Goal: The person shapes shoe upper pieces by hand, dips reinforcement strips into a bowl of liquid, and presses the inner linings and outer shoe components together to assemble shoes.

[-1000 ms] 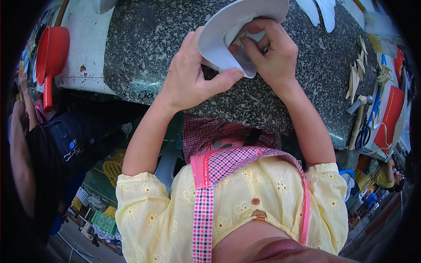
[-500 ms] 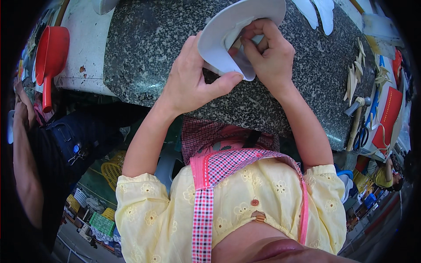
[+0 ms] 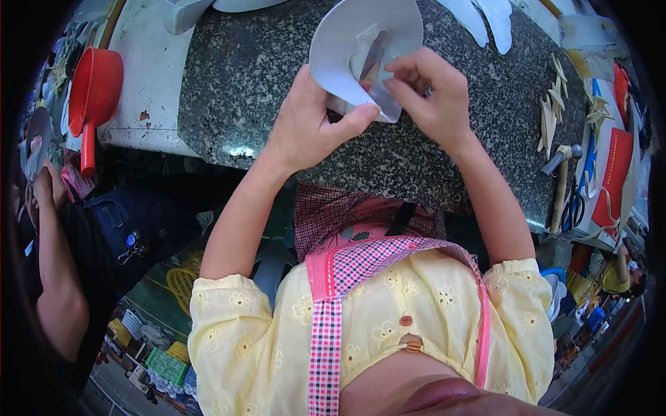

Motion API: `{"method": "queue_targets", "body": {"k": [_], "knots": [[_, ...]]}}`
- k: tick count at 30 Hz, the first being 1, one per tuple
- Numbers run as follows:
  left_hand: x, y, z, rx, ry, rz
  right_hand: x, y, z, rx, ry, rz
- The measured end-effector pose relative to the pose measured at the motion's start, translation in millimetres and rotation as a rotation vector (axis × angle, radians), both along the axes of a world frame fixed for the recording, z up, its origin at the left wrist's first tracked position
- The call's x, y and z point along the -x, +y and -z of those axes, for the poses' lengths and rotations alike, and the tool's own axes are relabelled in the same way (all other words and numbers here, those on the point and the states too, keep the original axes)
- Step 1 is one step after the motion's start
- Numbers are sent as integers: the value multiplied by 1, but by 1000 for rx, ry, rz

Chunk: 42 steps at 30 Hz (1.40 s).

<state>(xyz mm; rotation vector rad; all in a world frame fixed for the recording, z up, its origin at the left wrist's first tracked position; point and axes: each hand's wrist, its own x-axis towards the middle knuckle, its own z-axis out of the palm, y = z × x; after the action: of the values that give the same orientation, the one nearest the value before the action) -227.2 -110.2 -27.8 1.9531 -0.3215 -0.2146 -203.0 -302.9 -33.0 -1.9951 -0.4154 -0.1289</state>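
My left hand [image 3: 305, 125] is closed on a white curved sheet piece [image 3: 331, 61], its thumb pressed on the lower edge. The piece flares out like a wide collar around an opening, through which a paler inner layer shows. My right hand [image 3: 437, 93] hovers at the right of that opening. Its thumb and index fingertip stand slightly apart beside the inner edge, the other fingers curl, and I make out nothing between them. Both hands are above a speckled dark stone slab [image 3: 243, 90].
On the slab's right lie pale pointed strips [image 3: 548, 121] and a hammer [image 3: 562, 163], with scissors [image 3: 573, 211] and a red piece [image 3: 614, 173] beyond. More white pieces [image 3: 492, 24] lie at the back. A red scoop [image 3: 94, 87] is at left, near another person's arm [image 3: 59, 249].
My right hand has drawn back a little from the opening, its fingertips parting. The white piece, still in my left hand, has turned slightly, showing more of its inside. My view has shifted a little.
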Motion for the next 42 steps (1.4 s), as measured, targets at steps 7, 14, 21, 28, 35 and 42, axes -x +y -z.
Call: {"method": "queue_targets", "body": {"k": [7, 14, 21, 28, 35, 42], "knots": [[3, -4, -2, -18, -71, -19, 7, -8, -1, 578, -519, -141], [9, -1, 1, 32, -143, -85, -1, -10, -8, 521, -387, -192], [16, 8, 4, -48, -117, 60, 15, -15, -4, 384, -408, -412], [36, 16, 11, 135, -136, -269, 16, -16, -5, 584, -417, -564], [24, 33, 17, -250, -377, 97, 18, -4, -14, 717, -531, -528], [17, 27, 11, -87, -555, 86, 20, 2, -8, 701, -563, -508]]}}
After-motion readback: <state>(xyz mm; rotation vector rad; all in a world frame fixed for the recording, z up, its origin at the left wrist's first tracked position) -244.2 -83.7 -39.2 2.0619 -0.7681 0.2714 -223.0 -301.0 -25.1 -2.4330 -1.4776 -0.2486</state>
